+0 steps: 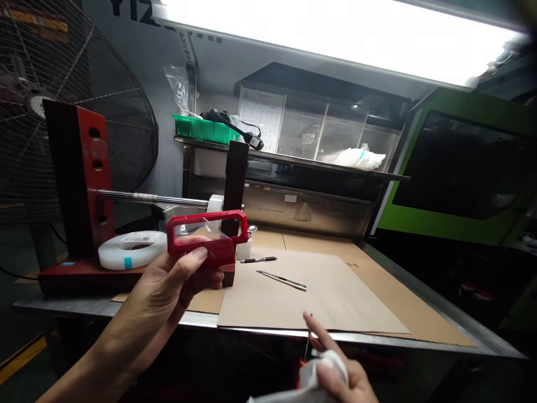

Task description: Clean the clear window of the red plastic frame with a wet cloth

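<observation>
My left hand is closed on a red plastic frame with a long opening and a solid lower part. It holds the frame up above the table's front edge, thumb on the near face. Low in the view, my right hand grips a bunched white cloth, its index finger stretched out. A thin metal rod with an orange-red part at its base rises beside that finger; the tool's kind cannot be made out. On the cardboard sheet lie a black pen and a slim knife-like tool.
A red and black stand carries a metal bar, with a roll of clear film on its base. Behind are a small white bottle and a shelf with a green bin. A large fan stands left.
</observation>
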`<state>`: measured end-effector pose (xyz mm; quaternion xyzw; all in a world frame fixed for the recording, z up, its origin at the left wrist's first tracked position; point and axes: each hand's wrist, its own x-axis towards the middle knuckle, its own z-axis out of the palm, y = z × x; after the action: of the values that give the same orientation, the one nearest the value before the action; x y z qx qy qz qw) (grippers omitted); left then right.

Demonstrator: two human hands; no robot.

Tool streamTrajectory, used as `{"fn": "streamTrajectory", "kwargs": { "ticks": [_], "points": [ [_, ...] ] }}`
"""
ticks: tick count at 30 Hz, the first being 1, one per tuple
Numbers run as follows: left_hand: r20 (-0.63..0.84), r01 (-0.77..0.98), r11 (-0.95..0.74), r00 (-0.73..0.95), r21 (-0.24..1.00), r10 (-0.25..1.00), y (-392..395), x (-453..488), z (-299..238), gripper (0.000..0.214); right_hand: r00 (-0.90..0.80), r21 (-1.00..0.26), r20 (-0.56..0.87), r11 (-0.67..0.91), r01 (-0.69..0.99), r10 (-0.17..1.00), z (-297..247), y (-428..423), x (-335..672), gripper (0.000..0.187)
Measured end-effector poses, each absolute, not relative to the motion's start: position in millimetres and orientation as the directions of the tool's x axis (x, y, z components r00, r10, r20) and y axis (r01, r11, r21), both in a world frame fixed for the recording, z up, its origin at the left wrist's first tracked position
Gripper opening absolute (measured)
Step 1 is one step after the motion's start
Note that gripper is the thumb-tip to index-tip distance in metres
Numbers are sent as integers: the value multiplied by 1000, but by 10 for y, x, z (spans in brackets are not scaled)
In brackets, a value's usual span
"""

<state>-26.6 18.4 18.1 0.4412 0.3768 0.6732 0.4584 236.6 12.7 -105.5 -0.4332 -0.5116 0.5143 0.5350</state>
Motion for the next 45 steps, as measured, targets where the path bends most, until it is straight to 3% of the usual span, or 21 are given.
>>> {"fn": "streamTrajectory", "kwargs": {
  "ticks": [4, 8, 11, 14, 17, 19, 23, 29, 33, 45],
  "points": [
    [247, -337, -285, -150, 898, 957, 251, -202, 273, 28, -27, -880, -21, -31, -474, 999, -739, 273, 2315, 34],
    [310, -361, -331, -116, 872, 944, 371, -138, 439, 24, -80, -837, 90, 32, -546, 993, -468, 578, 2162, 28],
    [371, -385, -383, -108, 840, 922, 459, -90, 581, 20, -99, -912, 239, 188, -364, 966, -326, 875, 2073, 35],
    [395, -380, -415, -133, 827, 909, 497, -79, 657, 20, -168, -927, 365, 374, 20, 916, -245, 1217, 1981, 43],
    [358, -352, -404, -191, 844, 914, 506, -141, 613, 30, -277, -698, 464, 540, 470, 841, -238, 1637, 1831, 47],
    [296, -328, -368, -250, 870, 922, 530, -223, 514, 37, -341, -571, 473, 577, 583, 812, -265, 1948, 1692, 41],
    [169, -297, -280, -350, 913, 922, 621, -435, 238, 37, -407, -427, 421, 573, 699, 810, -331, 2506, 1390, 19],
    [97, -316, -251, -431, 915, 897, 684, -628, 22, 26, -430, -199, 393, 532, 823, 813, -356, 2909, 1172, 24],
    [78, -345, -224, -390, 911, 918, 746, -665, -19, 29, -459, -90, 361, 520, 849, 812, -348, 2976, 1164, 25],
    [64, -334, -184, -341, 924, 938, 817, -740, -86, 29, -512, 76, 300, 515, 854, 805, -283, 2997, 1150, 30]
  ]
}}
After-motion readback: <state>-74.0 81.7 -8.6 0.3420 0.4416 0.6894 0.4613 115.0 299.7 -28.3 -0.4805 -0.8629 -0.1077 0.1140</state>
